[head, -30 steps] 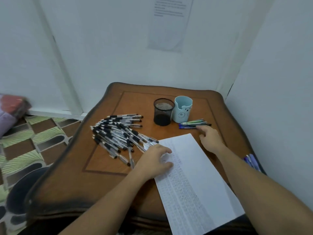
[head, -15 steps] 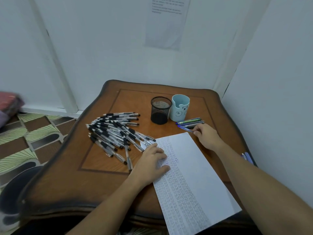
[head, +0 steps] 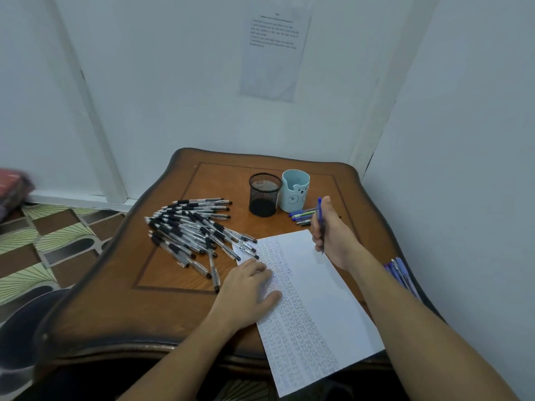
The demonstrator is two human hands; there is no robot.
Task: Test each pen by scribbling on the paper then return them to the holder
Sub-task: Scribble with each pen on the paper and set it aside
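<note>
My right hand (head: 330, 235) grips one blue pen (head: 320, 215), fingers curled round the barrel, pen near upright, tip down above the far right corner of the paper (head: 318, 299); tip contact unclear. My left hand (head: 249, 293) lies flat, fingers relaxed, pressing the paper's left edge. Black pens (head: 197, 230) heaped left of paper. Mesh holder (head: 265, 195) and blue cup (head: 295, 195) stand behind, side by side

Brown wooden worktop (head: 173, 314) bearing a white paper sheet (head: 318, 299) covered in scribbled rows; the left grip (head: 249, 296) rests flat on the sheet's left edge, and the right grip (head: 333, 235) clasps a blue plastic pen (head: 319, 206) near-upright over its far corner. A black mesh cylindrical holder (head: 265, 195) and pale blue bear-faced cup (head: 295, 195) stand beyond.
</note>
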